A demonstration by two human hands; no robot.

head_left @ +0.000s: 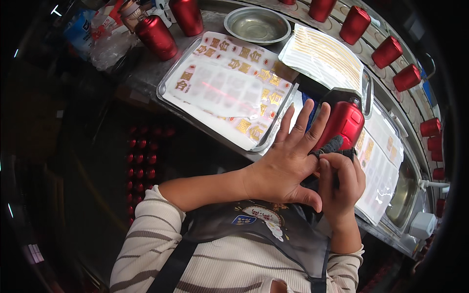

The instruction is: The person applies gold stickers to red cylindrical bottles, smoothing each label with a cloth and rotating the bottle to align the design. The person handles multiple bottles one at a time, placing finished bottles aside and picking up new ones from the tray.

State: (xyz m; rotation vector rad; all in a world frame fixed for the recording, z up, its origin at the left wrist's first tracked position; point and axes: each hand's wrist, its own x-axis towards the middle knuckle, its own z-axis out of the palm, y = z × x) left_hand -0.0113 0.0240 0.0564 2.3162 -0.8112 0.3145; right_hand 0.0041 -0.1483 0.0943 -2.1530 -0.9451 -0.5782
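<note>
My left hand [286,168] is held up with its fingers spread, palm down. Dark grey fabric [333,145] sleeves its index finger. At the base of that finger, my right hand [344,183] pinches the fabric's edge between thumb and fingers; part of the grip is hidden. Just beyond both hands, a glossy red bottle [349,119] lies in a dark holder [340,94]. To the left, a metal tray [163,88] bears sheets of gold-printed decals [234,63] and a translucent sheet [224,90].
A metal bowl of water [257,27] stands at the back beside a white sheet with gold stripes [322,53]. More decal sheets [378,180] lie at right, near a sink [405,190]. Red bottles [355,24] line a curved conveyor; others [156,36] stand at back left.
</note>
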